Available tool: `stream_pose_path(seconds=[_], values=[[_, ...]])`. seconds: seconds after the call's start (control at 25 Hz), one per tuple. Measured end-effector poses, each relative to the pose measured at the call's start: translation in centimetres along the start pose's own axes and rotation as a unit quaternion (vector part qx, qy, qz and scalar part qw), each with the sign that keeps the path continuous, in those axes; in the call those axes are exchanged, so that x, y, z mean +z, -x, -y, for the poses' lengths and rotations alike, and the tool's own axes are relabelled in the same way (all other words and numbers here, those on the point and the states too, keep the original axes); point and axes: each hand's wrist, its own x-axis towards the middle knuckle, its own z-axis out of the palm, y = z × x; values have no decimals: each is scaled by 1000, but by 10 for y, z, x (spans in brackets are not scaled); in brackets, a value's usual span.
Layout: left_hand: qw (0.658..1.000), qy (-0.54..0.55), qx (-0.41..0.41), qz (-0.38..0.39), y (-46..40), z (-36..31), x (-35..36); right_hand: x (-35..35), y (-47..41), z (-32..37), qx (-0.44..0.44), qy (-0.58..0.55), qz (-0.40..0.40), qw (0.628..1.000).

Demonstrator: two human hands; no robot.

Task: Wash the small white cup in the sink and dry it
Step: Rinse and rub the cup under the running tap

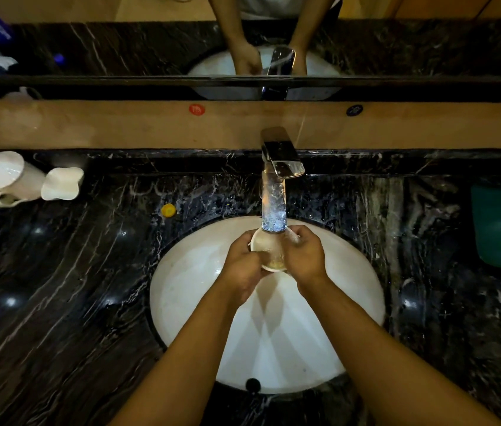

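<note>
Both forearms are reaching over the sink (187, 290), left hand (244, 265) and right hand (304, 256) fingers grasping the small white cup (269, 250) between them, mouth tilting up toward the running faucet (281, 158).

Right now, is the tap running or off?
Running: a lit column of water falls from the faucet into the small white cup held over the sink.

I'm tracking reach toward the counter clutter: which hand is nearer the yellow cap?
Left. The left hand holds the cup on the side toward the yellow cap; the right hand grips its far side.
</note>
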Motion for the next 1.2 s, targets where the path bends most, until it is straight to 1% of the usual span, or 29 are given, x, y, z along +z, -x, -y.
stream_pose_path(seconds=[0.12,0.2,0.28,0.36,0.44,0.52,0.56,0.64,0.68,0.76,0.84,0.88,0.96,1.04,1.12,1.2], values=[[997,-8,28,-70,-6,6,-2,0,0,-2,17,-32,11,999],[992,-12,40,-119,-10,9,0,1,3,-5,28,-55,48,997],[988,-11,47,-145,-14,9,0,3,9,-6,33,-61,89,994],[989,-20,51,-136,-16,6,-2,4,12,-3,23,-17,100,995],[992,-48,55,-98,-14,1,-8,2,6,4,-12,84,65,994],[995,-68,56,-49,-10,-3,-18,-2,-1,9,-38,180,37,982],[996,-68,53,-27,-11,-4,-23,-3,-3,10,-46,208,31,977],[998,-54,39,-7,-13,-4,-28,-5,-2,11,-54,222,30,973],[998,-47,32,-17,-14,-3,-28,-5,1,11,-53,211,35,976],[996,-30,32,-73,-18,0,-21,-2,7,8,-37,140,61,988],[989,-29,58,-132,-19,3,-12,1,13,4,-5,55,95,994],[986,-36,71,-150,-21,4,-9,3,14,1,4,43,108,993],[985,-52,82,-144,-23,1,-9,2,14,0,6,62,111,992],[988,-95,80,-96,-25,-2,-12,-4,10,2,-2,99,89,991],[986,-148,65,-48,-28,-4,-14,-11,4,5,-28,170,67,983],[986,-158,51,-31,-30,-6,-16,-12,1,5,-66,264,66,960]])
